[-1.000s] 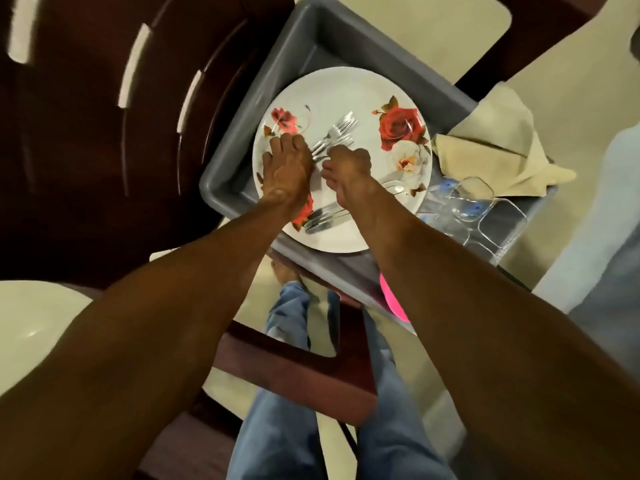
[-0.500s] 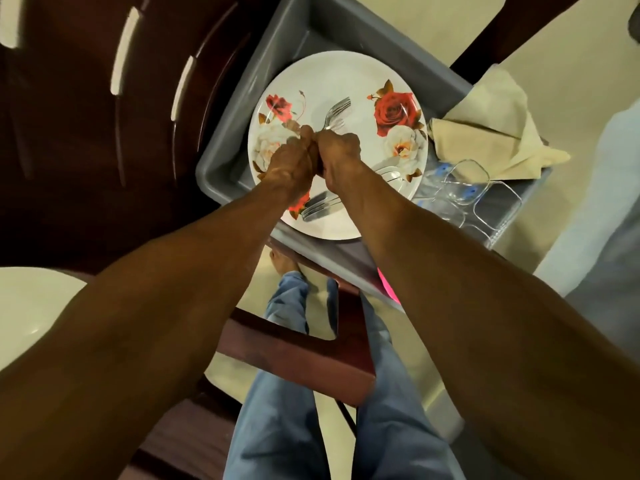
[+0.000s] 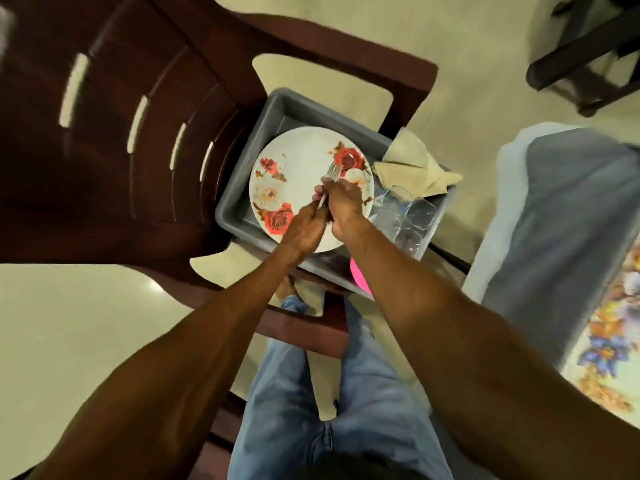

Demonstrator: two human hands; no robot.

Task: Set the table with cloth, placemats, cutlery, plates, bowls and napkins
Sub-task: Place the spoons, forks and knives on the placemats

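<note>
Gathering forks (image 3: pixel 333 173) over the rose-patterned plate (image 3: pixel 298 161) in the grey tub (image 3: pixel 273 116), left hand (image 3: pixel 304 230) and right hand (image 3: pixel 343 202) both closed round the handles; best to square the bundle, tines together, before lifting clear.

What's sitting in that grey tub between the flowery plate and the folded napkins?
Clear plastic bowls, stacked in the tub's right end beside the plate, with the napkins just behind, seen from the head camera.
</note>
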